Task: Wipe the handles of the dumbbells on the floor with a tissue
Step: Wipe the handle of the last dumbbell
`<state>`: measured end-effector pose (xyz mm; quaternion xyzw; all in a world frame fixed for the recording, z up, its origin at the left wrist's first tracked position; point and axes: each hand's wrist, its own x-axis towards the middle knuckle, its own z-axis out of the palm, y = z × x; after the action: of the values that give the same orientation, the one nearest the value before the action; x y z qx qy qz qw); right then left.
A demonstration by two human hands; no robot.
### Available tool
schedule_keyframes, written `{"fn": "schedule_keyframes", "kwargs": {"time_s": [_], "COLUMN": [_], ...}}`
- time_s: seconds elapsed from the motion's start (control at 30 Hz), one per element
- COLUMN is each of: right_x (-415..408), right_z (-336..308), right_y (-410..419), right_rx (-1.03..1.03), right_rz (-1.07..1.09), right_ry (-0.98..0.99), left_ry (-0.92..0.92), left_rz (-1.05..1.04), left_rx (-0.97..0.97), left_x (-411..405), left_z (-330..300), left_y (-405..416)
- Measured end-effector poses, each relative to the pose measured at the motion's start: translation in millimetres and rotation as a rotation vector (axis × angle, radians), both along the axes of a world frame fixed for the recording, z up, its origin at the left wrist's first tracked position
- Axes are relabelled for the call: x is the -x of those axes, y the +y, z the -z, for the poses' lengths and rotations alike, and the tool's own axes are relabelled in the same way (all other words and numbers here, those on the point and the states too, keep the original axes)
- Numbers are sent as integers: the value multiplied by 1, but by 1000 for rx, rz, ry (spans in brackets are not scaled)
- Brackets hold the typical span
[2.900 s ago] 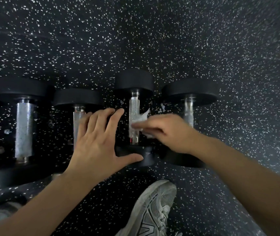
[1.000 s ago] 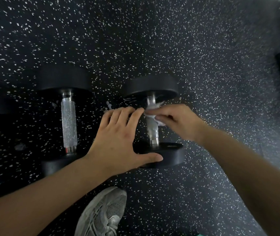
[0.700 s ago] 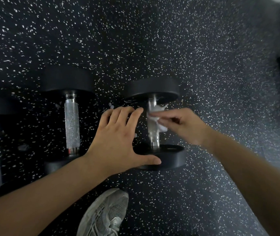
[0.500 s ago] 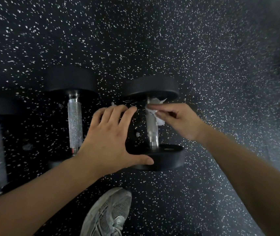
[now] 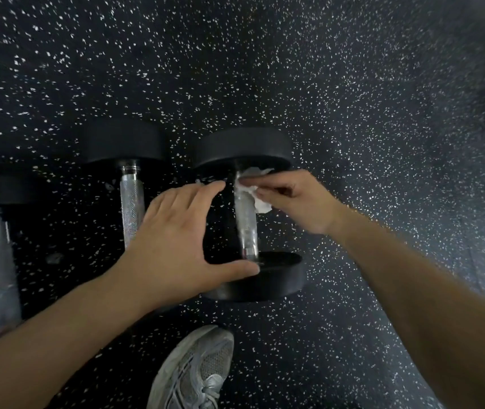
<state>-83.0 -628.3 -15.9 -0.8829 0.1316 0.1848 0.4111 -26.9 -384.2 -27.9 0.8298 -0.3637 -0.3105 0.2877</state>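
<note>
Head view shows the right hand's fingers [image 5: 260,184] pinching the crumpled white tissue [image 5: 250,188] against the knurled steel handle [image 5: 245,219] of the black round-ended dumbbell [image 5: 253,214], now back at the far end after dipping toward mid-handle a moment ago; probably another stroke. The left hand [image 5: 176,231] stays spread, thumb on the near head. The dumbbell lies on the speckled black rubber floor [image 5: 353,113], its handle dull and slightly blurred.

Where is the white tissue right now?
The tissue is in the right hand, pressed on the far end of the rightmost dumbbell's handle, just under its far black weight, right of the left hand.
</note>
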Motion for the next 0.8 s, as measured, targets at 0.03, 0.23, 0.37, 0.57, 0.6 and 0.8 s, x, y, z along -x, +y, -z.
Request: {"fn": "schedule_keyframes", "kwargs": {"time_s": [0.03,0.23,0.37,0.57,0.6,0.8], "right_x": [2,27,12,-2,2,18], "right_z": [4,-9,-12,0,-2,-30], "right_y": [2,10,13,23,24,43], "right_rx": [22,-57,-75,84,121,143], "right_rz": [-32,-268,-166,-37,-86,-356], "right_ry": [13,299,194,34,74,377], "left_ry": [-18,-50,-62,-58,-54,-79], "left_rz": [-1,-25,-19,-22,-21,25], "left_rx": [12,17,2,-9,-12,-78], "left_x": [2,-6,-8,-10,-11,-20], "left_z": [2,10,11,10,10,6], "left_y": [-1,9,12,18,19,37]}}
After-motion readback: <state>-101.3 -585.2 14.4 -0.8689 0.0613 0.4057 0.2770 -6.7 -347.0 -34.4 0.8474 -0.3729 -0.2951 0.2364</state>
